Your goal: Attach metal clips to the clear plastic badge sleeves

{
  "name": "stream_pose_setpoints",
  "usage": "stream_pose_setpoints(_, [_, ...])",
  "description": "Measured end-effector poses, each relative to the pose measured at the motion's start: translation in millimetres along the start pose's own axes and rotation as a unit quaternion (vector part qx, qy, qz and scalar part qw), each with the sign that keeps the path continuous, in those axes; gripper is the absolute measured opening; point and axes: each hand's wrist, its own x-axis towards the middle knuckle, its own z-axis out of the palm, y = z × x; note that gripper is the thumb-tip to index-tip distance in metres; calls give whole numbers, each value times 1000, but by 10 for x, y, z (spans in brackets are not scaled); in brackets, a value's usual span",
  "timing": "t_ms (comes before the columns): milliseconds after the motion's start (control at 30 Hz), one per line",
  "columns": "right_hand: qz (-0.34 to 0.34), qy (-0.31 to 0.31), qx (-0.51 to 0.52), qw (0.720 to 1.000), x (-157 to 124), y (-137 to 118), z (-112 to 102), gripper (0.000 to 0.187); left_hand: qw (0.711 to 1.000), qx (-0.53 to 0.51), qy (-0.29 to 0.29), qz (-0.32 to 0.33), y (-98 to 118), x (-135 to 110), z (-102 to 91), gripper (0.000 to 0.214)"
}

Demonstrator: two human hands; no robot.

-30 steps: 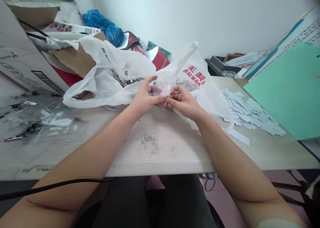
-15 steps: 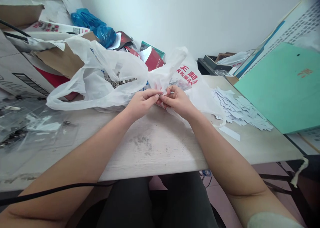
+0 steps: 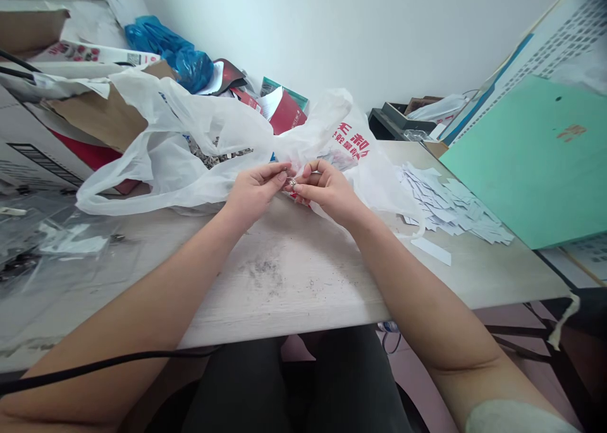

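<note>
My right hand (image 3: pixel 329 191) pinches a small shiny metal piece (image 3: pixel 293 182) between thumb and fingertips; its exact kind is too small to make out. Close beside it, my left hand (image 3: pixel 256 189) has thumb and forefinger pressed together, with a tiny dark bit showing at the tips. Both hands are above the table edge of two white plastic bags. Many small metal parts (image 3: pixel 213 158) lie inside the left plastic bag (image 3: pixel 175 189). Red lettering marks the right plastic bag (image 3: pixel 374 177), just behind my right hand.
White paper slips (image 3: pixel 450 205) are heaped on the table (image 3: pixel 303 300) at the right, below a green board (image 3: pixel 526 161). Clear plastic packets (image 3: pixel 71 237) lie at the left. Cardboard, a blue bag (image 3: pixel 175 54) and red packaging crowd the back. A black cable (image 3: pixel 118 357) crosses my left forearm.
My hands have drawn slightly apart, and the small metal piece now shows at my right fingertips. The whole view has shifted a little.
</note>
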Motion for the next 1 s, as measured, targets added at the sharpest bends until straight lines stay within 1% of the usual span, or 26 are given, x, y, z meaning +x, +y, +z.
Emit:
stream_pose_setpoints(167, [-34, 11, 6, 999, 26, 14, 9, 56, 997, 45, -45, 47, -16, -6, 1, 32])
stream_pose_setpoints(333, [-48, 9, 7, 999, 35, 26, -7, 57, 993, 64, -65, 77, -33, 9, -9, 24])
stream_pose_setpoints(533, [-52, 20, 6, 998, 9, 23, -4, 58, 986, 85, -90, 110, -119, 42, -36, 28])
stream_pose_setpoints(767, [-62, 19, 27, 998, 36, 69, -2, 62, 971, 127, -103, 173, -296, 114, -119, 35])
stream_pose_setpoints(867, [-53, 19, 37, 998, 47, 91, -8, 64, 971, 114, -107, 179, -332, 127, -137, 35])
stream_pose_setpoints(1000, [-43, 21, 45, 998, 54, 100, -3, 63, 973, 93, -112, 177, -318, 121, -133, 35])
